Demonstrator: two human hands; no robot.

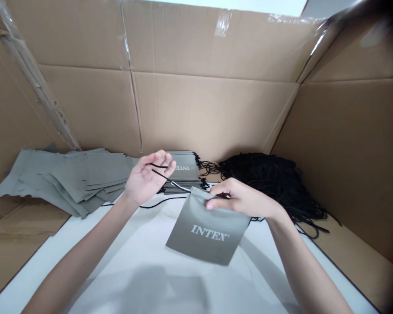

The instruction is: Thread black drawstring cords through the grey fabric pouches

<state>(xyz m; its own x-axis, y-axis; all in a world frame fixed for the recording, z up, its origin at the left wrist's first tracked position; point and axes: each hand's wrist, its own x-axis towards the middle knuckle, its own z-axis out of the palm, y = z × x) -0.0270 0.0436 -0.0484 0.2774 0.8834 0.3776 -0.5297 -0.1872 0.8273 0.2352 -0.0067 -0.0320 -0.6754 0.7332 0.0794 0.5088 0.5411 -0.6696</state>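
A grey drawstring pouch (208, 233) with white INTEX lettering hangs tilted above the white table. My right hand (240, 198) pinches its top edge between thumb and fingers. From the pouch's upper left corner a thin, light, wire-like loop (180, 187) sticks out, with black cord (162, 175) running from it to my left hand (149, 176). The left fingers curl loosely around that cord, palm partly showing. More black cord (163, 201) trails leftward behind the pouch across the table.
Flat grey pouches (72, 174) lie in an overlapping pile at the left. Stacked INTEX pouches (185, 163) with black cords sit at the back middle. A heap of black cords (265, 179) lies back right. Cardboard walls (212, 109) enclose the white table (144, 261) on the back and sides.
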